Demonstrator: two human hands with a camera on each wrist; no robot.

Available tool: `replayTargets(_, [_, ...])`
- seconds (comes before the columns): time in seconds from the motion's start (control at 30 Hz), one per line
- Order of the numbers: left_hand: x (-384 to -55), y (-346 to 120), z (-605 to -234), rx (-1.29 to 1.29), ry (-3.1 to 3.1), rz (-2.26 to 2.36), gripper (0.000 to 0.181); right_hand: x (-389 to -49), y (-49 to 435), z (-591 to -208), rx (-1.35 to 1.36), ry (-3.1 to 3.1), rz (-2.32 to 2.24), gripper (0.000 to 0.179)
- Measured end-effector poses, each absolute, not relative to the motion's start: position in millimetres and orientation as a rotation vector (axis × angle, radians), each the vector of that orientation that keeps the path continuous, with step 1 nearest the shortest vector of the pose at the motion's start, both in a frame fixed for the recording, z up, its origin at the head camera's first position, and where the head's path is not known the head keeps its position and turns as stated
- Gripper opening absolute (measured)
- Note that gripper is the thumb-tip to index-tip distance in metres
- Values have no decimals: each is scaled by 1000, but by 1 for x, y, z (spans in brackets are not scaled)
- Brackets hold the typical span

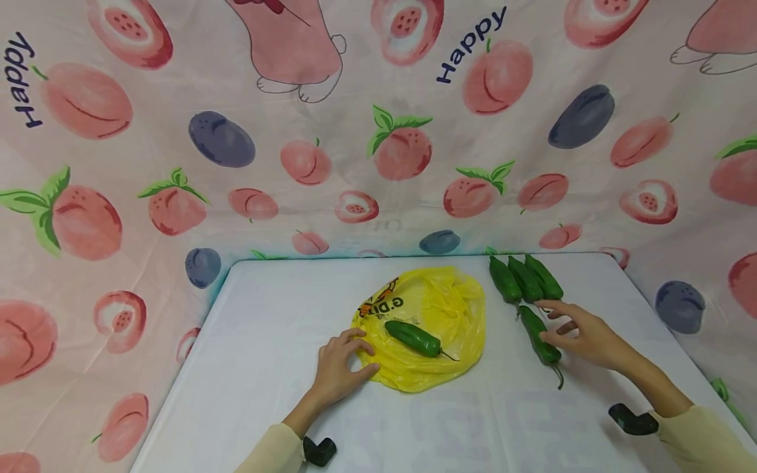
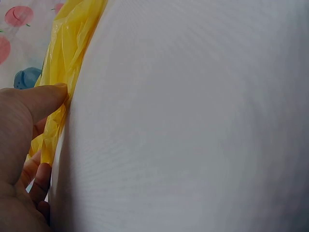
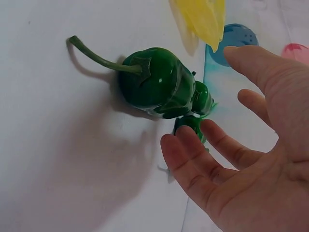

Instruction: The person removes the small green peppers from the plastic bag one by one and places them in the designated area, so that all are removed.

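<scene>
A yellow plastic bag (image 1: pixel 455 355) lies flat on the table with one green chili pepper (image 1: pixel 412 337) on top of it. My left hand (image 1: pixel 343 368) rests at the bag's left edge, thumb and fingers apart; in the left wrist view the thumb touches the crinkled plastic (image 2: pixel 72 38). On the right, my right hand (image 1: pixel 582 335) hovers beside a single green pepper (image 1: pixel 539 336), its fingers spread and slightly bent. That pepper's stem end (image 3: pixel 149 77) faces the right wrist camera, apart from the fingers. Three more green peppers (image 1: pixel 525 278) lie side by side just beyond it.
A white table (image 1: pixel 266 328) carries everything. Behind it and along its sides hangs a pink cloth (image 1: pixel 331 131) printed with peaches and blue fruit. A black wrist mount (image 1: pixel 319 452) sits by the left sleeve and another (image 1: pixel 633 420) by the right.
</scene>
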State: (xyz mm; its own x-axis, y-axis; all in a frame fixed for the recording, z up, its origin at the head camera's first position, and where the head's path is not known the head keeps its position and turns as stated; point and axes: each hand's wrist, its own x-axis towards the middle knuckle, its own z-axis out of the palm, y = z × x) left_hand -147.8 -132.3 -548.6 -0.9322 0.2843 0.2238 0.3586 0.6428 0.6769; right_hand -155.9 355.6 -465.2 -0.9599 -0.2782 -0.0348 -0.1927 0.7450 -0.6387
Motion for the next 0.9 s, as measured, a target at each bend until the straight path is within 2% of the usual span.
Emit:
replayTargets(0.27, [-148,-132,-549,-542,-2759,-1166,19,-157,346,-461,-376,2834,-987,65])
replayTargets(0.9, [-148,-133,-548,-544,-2761,-1173,19,-174,323,-459,-598,2841,-1049,63])
